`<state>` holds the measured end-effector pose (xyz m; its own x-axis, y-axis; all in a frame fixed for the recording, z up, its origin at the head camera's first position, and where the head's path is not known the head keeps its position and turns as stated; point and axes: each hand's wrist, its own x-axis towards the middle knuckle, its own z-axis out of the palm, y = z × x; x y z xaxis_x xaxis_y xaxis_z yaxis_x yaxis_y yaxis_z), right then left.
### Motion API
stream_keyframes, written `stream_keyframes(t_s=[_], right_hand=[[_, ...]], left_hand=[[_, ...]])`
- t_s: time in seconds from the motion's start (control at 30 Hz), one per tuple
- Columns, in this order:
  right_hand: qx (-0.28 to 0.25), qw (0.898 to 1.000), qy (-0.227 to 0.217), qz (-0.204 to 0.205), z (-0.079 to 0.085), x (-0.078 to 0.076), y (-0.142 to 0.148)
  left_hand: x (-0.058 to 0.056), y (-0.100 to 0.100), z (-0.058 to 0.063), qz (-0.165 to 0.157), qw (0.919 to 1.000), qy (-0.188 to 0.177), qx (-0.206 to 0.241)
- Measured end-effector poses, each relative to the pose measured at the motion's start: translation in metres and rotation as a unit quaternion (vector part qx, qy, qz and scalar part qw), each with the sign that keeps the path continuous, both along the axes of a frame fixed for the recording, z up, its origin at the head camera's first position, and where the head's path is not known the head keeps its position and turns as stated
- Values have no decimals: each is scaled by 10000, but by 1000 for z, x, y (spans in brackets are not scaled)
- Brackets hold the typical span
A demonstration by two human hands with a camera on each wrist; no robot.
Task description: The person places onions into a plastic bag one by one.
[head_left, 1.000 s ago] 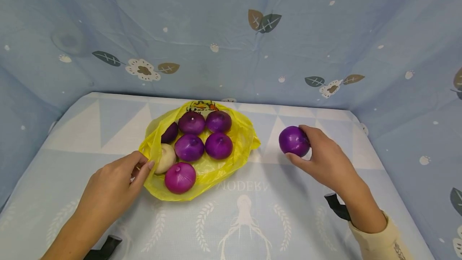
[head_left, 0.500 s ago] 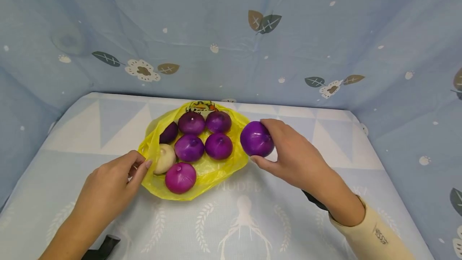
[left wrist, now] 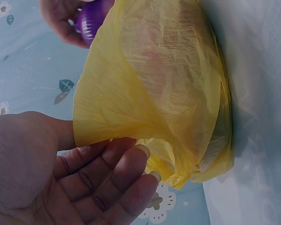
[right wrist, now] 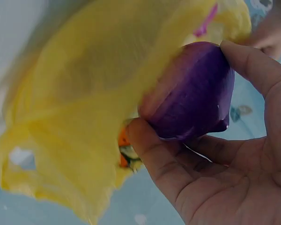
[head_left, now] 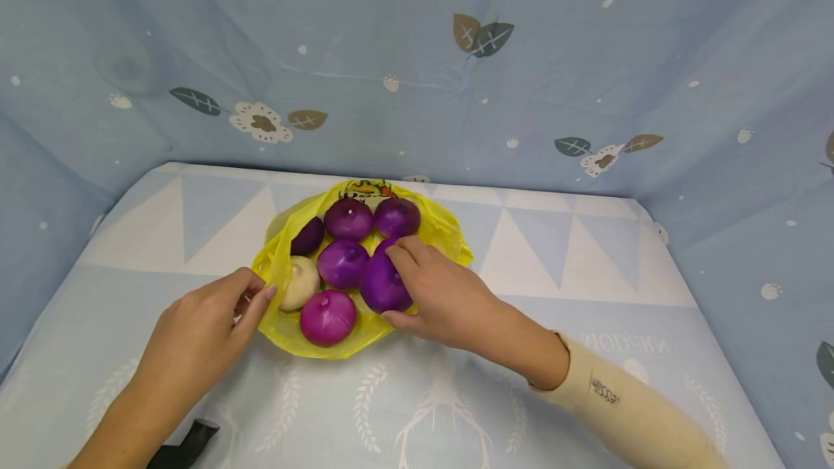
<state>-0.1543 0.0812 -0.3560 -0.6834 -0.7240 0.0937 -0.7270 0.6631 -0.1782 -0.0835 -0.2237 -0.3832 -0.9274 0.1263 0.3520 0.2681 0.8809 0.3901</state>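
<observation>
A yellow plastic bag (head_left: 446,226) lies with its mouth spread, holding several glossy purple onions (head_left: 348,219), a pinker onion (head_left: 328,318) and a white onion (head_left: 300,284). My left hand (head_left: 202,331) pinches the bag's left rim between thumb and fingers; the left wrist view shows the yellow film (left wrist: 107,108) caught there. Over the right side of the opening, my right hand (head_left: 449,299) grips a purple onion (head_left: 381,284). In the right wrist view, thumb and fingertips press on opposite sides of this onion (right wrist: 196,93). Another onion behind it is hidden.
The bag sits on a table (head_left: 554,237) with a pale triangle-patterned cover. Blue patterned cloth (head_left: 391,35) hangs behind and at both sides. A black strap end (head_left: 195,440) shows below my left wrist.
My right hand has carried the purple onion leftward from the table's right side to over the bag's opening. The left hand has stayed at the bag's rim.
</observation>
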Motion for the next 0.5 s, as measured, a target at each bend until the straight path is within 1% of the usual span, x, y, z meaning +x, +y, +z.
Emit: stream_keyframes(t_s=[0.17,0.4,0.5], right_hand=[[237,9996,-117,46,-12,1,-8],[643,9978,-89,144,-26,6,-12],[842,9962,-134,189,-31,9,-13]], left_hand=[[2,2,0,24,10000,-3,-5],[6,5,0,68,10000,-50,-30],[8,6,-1,91,10000,23,14]])
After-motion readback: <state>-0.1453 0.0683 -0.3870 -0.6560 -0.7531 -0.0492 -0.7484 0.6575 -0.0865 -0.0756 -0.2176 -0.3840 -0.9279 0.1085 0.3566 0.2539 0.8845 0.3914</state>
